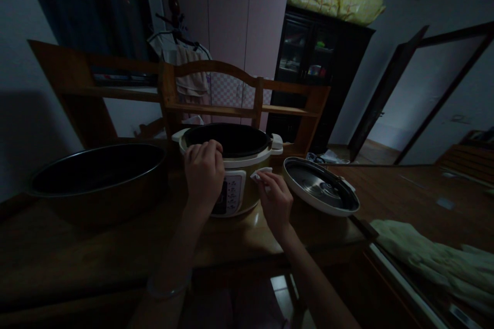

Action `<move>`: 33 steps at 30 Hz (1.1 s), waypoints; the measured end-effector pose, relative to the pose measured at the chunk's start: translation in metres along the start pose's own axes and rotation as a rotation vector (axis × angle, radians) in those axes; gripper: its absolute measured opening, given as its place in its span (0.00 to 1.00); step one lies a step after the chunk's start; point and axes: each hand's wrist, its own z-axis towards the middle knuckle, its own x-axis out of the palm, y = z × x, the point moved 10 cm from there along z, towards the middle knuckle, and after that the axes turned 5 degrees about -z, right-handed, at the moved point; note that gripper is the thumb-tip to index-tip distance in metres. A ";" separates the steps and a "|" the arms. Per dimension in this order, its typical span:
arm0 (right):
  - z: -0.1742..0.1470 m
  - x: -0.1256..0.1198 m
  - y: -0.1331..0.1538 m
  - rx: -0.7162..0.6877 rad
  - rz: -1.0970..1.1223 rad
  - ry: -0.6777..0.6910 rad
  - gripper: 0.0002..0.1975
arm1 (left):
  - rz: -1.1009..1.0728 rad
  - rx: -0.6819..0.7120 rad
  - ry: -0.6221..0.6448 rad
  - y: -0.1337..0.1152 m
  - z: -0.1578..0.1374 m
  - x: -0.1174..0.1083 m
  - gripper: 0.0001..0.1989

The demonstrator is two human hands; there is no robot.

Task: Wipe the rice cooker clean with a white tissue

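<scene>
An electric cooker (pixel 251 191) with a white rim and a front button panel stands lidless on the wooden desk. My left hand (pixel 204 167) is closed over the near edge of its rim, fingers curled and partly hidden. In my right hand (pixel 275 198) a small white wipe (pixel 262 172) is pinched, close to the right side of the cooker's front; whether it touches the surface I cannot tell. To the left sits a wide dark inner pot (pixel 96 198), open at the top. The cooker's round lid (pixel 322 187) lies underside up to the right of my right hand.
A wooden shelf rack (pixel 216 109) rises along the back of the desk (pixel 239 247). Past the desk's right end lies pale green cloth (pixel 424 247). Farther off are a pink wardrobe (pixel 227 20), a black cabinet (pixel 320 61) and an open door (pixel 386 97).
</scene>
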 end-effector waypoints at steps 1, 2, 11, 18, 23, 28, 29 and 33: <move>-0.001 -0.001 0.000 0.003 0.005 -0.009 0.13 | -0.004 -0.002 -0.001 0.000 0.000 0.000 0.09; -0.001 -0.001 -0.001 0.006 0.010 -0.013 0.13 | -0.008 -0.003 -0.001 0.000 0.000 0.000 0.09; -0.007 0.003 -0.004 0.060 0.027 -0.019 0.13 | -0.005 0.007 0.003 0.001 0.001 0.001 0.10; -0.005 0.003 -0.006 0.130 0.078 -0.035 0.10 | -0.006 0.002 0.003 0.000 0.000 0.001 0.10; -0.002 0.003 -0.007 0.103 0.059 -0.002 0.12 | -0.010 -0.006 -0.002 0.001 0.000 0.000 0.09; -0.003 0.004 -0.003 0.067 0.018 0.017 0.12 | -0.009 -0.007 0.007 0.002 0.000 0.001 0.10; -0.004 0.004 -0.003 0.060 0.014 0.022 0.12 | -0.007 -0.009 0.009 0.002 0.000 0.002 0.10; -0.011 0.006 -0.004 0.025 0.001 0.050 0.12 | -0.008 -0.017 0.016 0.002 0.000 0.002 0.10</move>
